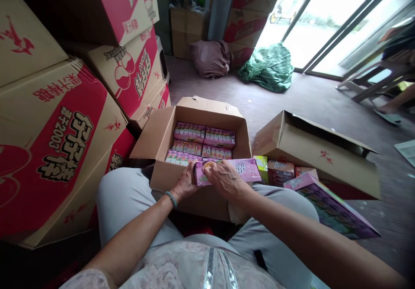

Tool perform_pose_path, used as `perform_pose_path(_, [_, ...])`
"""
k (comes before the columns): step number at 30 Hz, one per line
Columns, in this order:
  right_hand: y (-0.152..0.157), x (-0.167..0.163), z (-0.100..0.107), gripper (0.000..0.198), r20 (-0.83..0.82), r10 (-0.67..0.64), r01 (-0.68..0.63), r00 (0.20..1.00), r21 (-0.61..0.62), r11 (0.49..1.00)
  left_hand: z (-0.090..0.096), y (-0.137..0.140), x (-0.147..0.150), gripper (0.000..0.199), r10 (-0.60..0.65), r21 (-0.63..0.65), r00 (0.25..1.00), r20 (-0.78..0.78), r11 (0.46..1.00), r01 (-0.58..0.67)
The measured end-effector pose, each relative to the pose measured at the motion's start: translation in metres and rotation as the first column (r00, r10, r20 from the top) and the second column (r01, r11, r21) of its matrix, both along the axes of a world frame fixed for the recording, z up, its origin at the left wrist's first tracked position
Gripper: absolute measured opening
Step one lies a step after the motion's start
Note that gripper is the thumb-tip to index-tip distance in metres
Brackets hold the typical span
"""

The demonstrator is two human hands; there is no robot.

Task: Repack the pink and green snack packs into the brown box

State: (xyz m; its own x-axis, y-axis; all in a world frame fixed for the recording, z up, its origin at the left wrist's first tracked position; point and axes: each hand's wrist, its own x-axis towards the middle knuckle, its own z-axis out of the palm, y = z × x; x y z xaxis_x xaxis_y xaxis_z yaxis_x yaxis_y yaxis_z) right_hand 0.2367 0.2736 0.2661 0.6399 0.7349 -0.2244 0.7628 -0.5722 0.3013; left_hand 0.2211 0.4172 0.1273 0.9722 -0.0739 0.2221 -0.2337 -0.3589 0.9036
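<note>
A long pink candy box (248,170) lies across both hands above the near edge of an open carton (184,180). My left hand (186,183) is closed around the box's left end, with a beaded bracelet at the wrist. Gripping the box from above near its middle is my right hand (223,178), fingers bent over its top; part of the box is hidden beneath it. Inside the carton, several packs of small wrapped candies (219,136) stand in rows with their tops showing.
Large printed cartons (65,150) are stacked on the left. At the right lie a tipped carton (324,155), brown packs (280,173) and a purple display box (333,207). A green bag (270,66) and a maroon bag (210,59) rest farther back. Someone sits on a stool (372,75).
</note>
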Motion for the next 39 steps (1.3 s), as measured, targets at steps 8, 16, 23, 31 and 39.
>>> perform_pose_path(8, [-0.108, 0.023, 0.018, 0.026, 0.063, -0.244, 0.249, 0.968, -0.078, 0.965, 0.002, 0.000, 0.003, 0.062, -0.003, -0.014, 1.000, 0.001, 1.000, 0.003])
perform_pose_path(16, [-0.162, 0.022, 0.031, 0.021, -0.072, -0.423, 0.428, 0.903, 0.108, 0.897, 0.000, 0.001, 0.005, 0.061, -0.039, 0.058, 0.999, 0.026, 0.998, 0.038])
perform_pose_path(23, [-0.091, 0.014, 0.006, 0.085, -0.140, -0.309, 0.335, 0.941, 0.238, 0.912, -0.012, 0.015, 0.006, 0.076, -0.035, 0.117, 0.989, -0.144, 0.992, 0.052])
perform_pose_path(31, [-0.140, 0.044, 0.013, 0.054, -0.034, -0.515, 0.497, 0.857, 0.322, 0.806, -0.022, 0.007, 0.030, 0.090, 0.091, 0.157, 0.993, -0.080, 0.985, -0.077])
perform_pose_path(39, [-0.320, 0.038, 0.052, 0.052, 0.219, -0.836, 0.712, 0.504, 0.442, 0.545, -0.032, 0.021, 0.040, 0.060, 0.150, 0.389, 0.981, 0.123, 0.902, -0.186])
